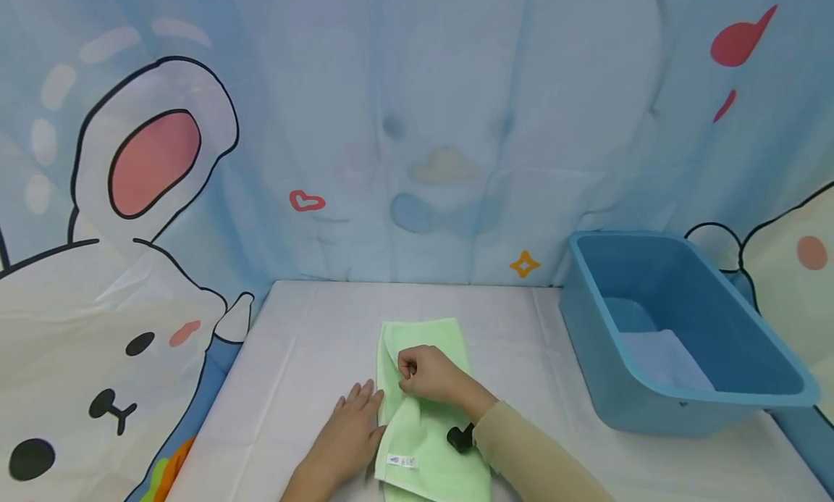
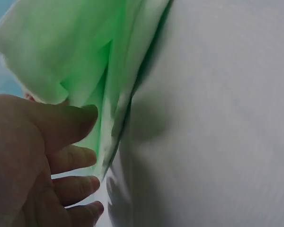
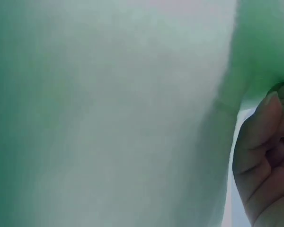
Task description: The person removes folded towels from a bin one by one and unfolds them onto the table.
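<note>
A light green towel [image 1: 433, 444] lies lengthwise on the white-covered table, folded over, with a small white label [image 1: 402, 461] near its lower left edge. My right hand [image 1: 433, 375] is over its middle, fingers curled, pinching a raised fold of the towel between thumb and forefinger. In the right wrist view the towel [image 3: 109, 123] fills most of the picture, and the curled right hand [image 3: 267, 165] shows at the right edge. My left hand [image 1: 348, 429] rests on the table with fingers extended, thumb at the towel's left edge. The left wrist view shows those fingers beside the hanging folds [image 2: 85, 52].
On the right stands a blue plastic basin [image 1: 651, 408] with a pale folded cloth [image 1: 664, 357] inside. A small black device [image 1: 461, 438] sits at my right wrist. Behind the table [image 1: 313, 328] hangs a blue cartoon-printed curtain [image 1: 391, 125].
</note>
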Action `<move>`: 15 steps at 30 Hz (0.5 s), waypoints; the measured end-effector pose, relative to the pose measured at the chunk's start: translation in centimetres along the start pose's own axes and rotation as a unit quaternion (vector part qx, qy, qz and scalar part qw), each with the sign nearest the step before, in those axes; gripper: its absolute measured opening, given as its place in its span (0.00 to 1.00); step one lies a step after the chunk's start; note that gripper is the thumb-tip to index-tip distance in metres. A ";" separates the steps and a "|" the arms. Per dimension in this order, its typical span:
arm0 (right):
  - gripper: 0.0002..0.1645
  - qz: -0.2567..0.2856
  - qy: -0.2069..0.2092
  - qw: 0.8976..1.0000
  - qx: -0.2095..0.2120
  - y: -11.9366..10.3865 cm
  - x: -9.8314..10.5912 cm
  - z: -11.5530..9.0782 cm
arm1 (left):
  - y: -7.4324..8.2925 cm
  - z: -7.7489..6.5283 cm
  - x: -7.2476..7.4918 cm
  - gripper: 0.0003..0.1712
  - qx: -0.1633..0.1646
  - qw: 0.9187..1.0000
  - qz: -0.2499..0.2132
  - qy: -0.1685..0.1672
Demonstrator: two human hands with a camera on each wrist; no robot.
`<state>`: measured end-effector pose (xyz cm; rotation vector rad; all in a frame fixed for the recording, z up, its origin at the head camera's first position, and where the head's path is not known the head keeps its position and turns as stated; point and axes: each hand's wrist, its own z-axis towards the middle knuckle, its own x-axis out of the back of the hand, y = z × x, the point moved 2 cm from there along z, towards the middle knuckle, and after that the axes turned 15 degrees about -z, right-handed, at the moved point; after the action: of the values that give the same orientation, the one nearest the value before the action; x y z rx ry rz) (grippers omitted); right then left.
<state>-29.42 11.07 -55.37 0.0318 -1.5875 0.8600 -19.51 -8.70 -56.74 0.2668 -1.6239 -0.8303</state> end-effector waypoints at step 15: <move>0.15 0.129 -0.003 0.990 -0.050 2.0 1.4 -2.4 | 1.5 0.6 -2.0 0.44 -0.035 0.996 0.045 -0.064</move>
<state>-28.73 14.42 -55.30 -0.2476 -1.6617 0.9782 -19.21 -6.22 -57.34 0.0925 -1.7096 -0.8483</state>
